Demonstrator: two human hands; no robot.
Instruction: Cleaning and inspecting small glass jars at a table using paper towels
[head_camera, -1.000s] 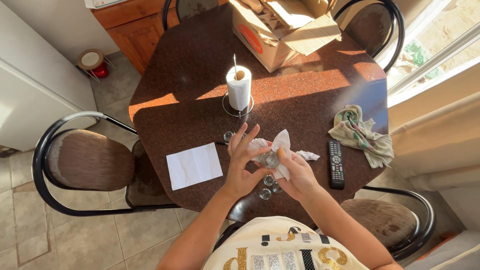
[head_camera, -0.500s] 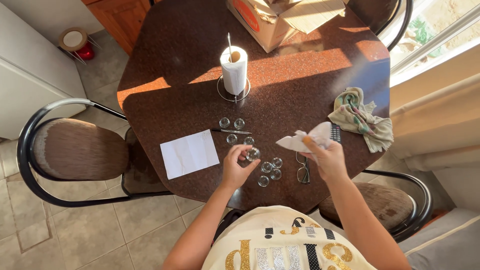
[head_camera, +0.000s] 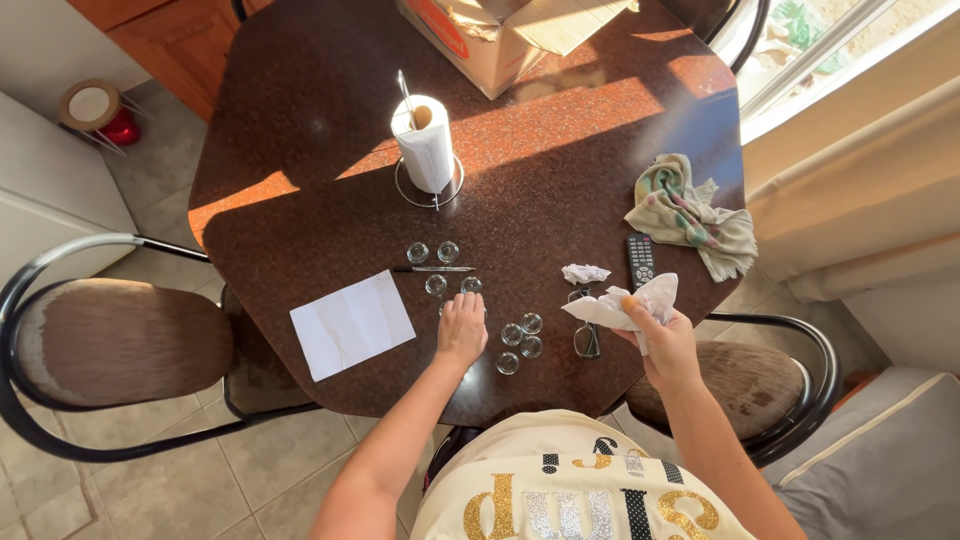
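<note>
Several small clear glass cups stand in loose groups on the dark brown table. My left hand rests palm down over one of them near the table's front edge; the cup under it is hidden. My right hand is raised at the right front, fingers closed on a crumpled white paper towel. A pair of glasses lies between my hands. A pen lies among the farther cups.
A paper towel roll on a wire stand is mid-table. A white sheet lies left, a remote, crumpled tissue and patterned cloth right. A cardboard box sits at the back. Chairs flank the table.
My hands have parted: the left one went down onto the cups at the front, the right one drew off to the right with the paper towel. The view shifted slightly.
</note>
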